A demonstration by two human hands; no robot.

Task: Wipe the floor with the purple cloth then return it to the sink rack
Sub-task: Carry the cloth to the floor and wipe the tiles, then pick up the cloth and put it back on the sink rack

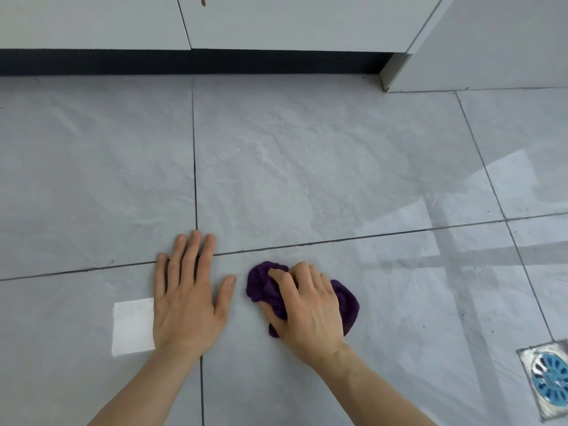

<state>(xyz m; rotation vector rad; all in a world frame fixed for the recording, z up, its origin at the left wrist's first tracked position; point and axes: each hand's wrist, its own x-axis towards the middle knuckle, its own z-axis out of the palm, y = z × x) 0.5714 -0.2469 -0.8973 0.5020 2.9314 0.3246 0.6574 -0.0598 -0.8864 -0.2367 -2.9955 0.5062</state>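
Observation:
The purple cloth [261, 285] lies bunched on the grey tiled floor [307, 167], near the bottom middle of the view. My right hand [307, 309] presses down on it with the fingers curled into the fabric; purple shows on both sides of the hand. My left hand [187, 296] rests flat on the floor just left of the cloth, fingers spread, holding nothing, about a thumb's width from the cloth. The sink rack is out of view.
Grey cabinet doors [92, 23] with a dark toe-kick [184, 61] run along the far edge of the floor. A cabinet side panel [491, 41] stands at the far right. A metal floor drain with a blue insert [550, 379] sits at the lower right.

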